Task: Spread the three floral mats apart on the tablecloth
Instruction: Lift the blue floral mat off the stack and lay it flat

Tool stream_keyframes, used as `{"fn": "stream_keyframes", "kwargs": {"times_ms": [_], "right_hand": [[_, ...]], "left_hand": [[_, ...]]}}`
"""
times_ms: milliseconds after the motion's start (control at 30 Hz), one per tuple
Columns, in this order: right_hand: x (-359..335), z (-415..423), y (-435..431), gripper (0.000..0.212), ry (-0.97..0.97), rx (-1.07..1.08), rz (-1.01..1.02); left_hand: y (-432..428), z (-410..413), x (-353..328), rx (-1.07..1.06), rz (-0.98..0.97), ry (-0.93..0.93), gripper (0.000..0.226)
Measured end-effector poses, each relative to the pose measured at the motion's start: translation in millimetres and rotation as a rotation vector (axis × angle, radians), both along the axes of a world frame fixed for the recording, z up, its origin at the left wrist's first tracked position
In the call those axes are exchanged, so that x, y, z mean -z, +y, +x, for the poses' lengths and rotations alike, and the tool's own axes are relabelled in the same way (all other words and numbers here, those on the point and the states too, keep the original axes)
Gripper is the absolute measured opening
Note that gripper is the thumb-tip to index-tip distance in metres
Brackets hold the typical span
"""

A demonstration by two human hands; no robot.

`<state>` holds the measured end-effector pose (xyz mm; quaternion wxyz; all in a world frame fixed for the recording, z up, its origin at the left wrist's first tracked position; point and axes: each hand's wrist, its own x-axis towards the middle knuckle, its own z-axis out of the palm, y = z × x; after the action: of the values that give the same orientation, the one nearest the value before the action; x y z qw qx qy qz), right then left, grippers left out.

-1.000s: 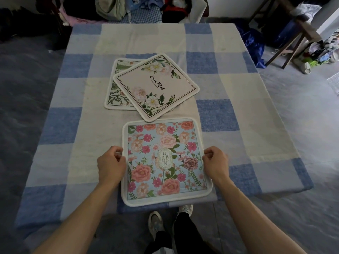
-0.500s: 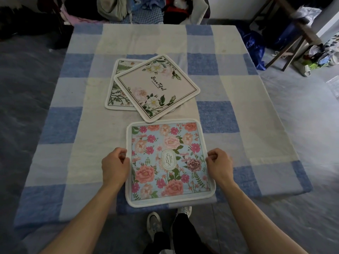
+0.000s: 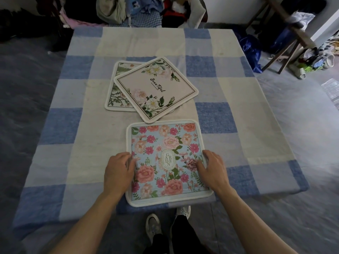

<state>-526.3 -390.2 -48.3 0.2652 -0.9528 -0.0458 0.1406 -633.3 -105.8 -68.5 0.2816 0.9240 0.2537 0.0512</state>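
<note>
The blue square fabric mat with pink flowers (image 3: pixel 167 162) lies flat at the near table edge, left hand (image 3: pixel 118 170) and right hand (image 3: pixel 212 169) pressing its sides, fingers spread, not clenched. Best release it here; the pale "Beautiful" mat (image 3: pixel 156 88) overlaps the green-leaf mat (image 3: pixel 114 96).

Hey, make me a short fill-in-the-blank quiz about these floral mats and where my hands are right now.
1. Both hands, left hand and right hand, rest on the mat printed with the word ____.
2. The Beautiful mat lies partly on top of the ____ mat.
3. The blue Garden mat lies at the ____ edge of the checked tablecloth.

Missing words: Garden; green fern; near
</note>
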Motion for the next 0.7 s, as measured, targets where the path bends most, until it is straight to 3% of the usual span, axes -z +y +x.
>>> {"fn": "stream_keyframes", "kwargs": {"times_ms": [167,367,467,700], "right_hand": [[-2,-3,-2,0.033,-0.005,-0.094,-0.048],[-16,7,-3,0.042,-0.063,-0.114,-0.054],[-27,11,1,0.044,-0.078,-0.112,0.037],[-66,27,19,0.049,-0.118,-0.146,0.156]], "left_hand": [[-8,-4,-5,0.028,0.026,0.065,0.036],[-5,2,-25,0.068,-0.023,0.124,0.025],[1,5,-38,0.036,0.052,0.170,0.037],[30,22,-79,0.022,0.073,0.066,0.045]]}}
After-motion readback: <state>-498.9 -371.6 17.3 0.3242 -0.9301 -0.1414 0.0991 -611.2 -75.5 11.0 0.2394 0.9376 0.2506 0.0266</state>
